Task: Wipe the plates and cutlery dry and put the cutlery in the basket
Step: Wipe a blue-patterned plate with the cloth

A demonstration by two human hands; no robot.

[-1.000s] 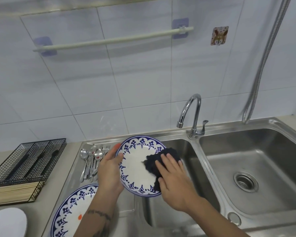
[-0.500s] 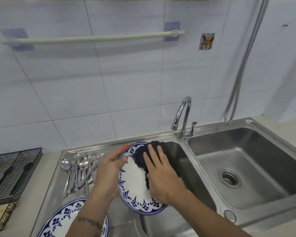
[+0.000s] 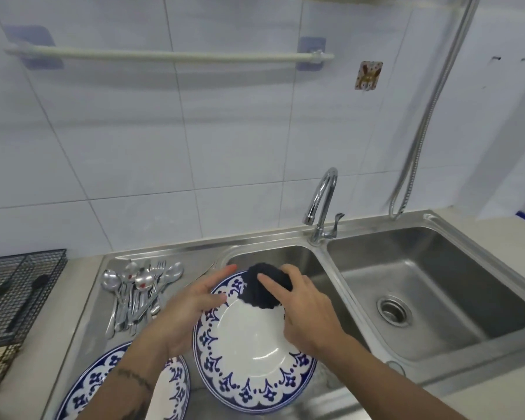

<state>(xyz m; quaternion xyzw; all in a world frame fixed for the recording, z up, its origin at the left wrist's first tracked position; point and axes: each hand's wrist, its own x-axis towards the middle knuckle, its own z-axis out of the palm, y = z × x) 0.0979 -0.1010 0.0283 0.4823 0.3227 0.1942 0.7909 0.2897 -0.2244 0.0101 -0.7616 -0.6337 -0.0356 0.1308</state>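
Plate (image 3: 249, 344), dark cloth (image 3: 264, 291), hands (image 3: 308, 316) wiping

White tiled wall (image 3: 231, 140) behind a steel double sink (image 3: 431, 286) — towel rail (image 3: 170, 56), chrome tap (image 3: 323, 204), hanging hose (image 3: 431, 110).

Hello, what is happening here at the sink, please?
A person is drying dishes. The left hand holds a blue-and-white plate by its rim over the sink, and the right hand presses a dark cloth on the plate's far edge. A second plate lies on the drainboard. The cutlery lies in a pile there, not yet in the wire basket at the left.
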